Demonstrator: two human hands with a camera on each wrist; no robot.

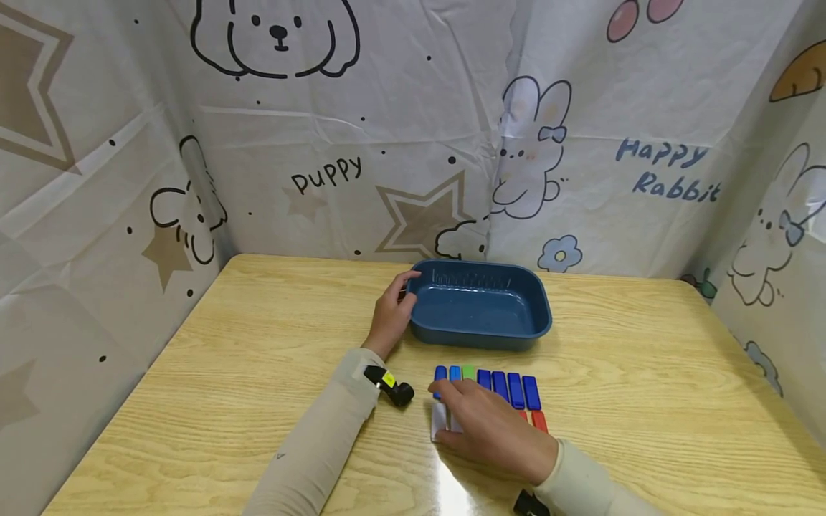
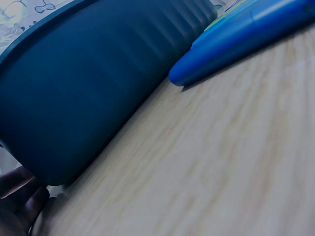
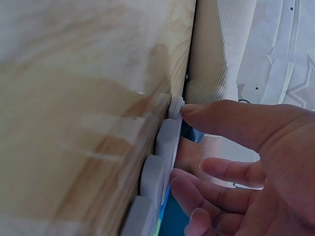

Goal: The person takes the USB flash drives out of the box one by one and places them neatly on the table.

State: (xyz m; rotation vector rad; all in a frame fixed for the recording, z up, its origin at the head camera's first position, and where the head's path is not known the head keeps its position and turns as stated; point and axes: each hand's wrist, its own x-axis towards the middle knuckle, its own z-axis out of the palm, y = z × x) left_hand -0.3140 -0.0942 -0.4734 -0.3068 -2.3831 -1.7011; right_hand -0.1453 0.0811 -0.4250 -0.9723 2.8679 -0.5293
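A dark blue rectangular plastic basin [image 1: 477,340] stands at the back of the table. My left hand [image 1: 391,312] holds its left end, fingertips at the rim and thumb against the outer wall; the left wrist view shows fingers beside the basin's lower corner. Small oblong plastic pieces lie in two rows before the basin: blue pieces [image 1: 515,390] and a green piece [image 1: 467,373] behind, white pieces [image 1: 439,419] and red pieces [image 1: 539,421] in front. My right hand [image 1: 493,430] spans the left pieces. Its thumb touches a white piece's near end, fingers spread apart; it hides part of the front row.
The pale wood table [image 1: 258,344] has its far edge against a printed cloth [image 1: 310,129]. More cloth hangs at the left and right. A small black camera [image 1: 395,387] is strapped to the left wrist.
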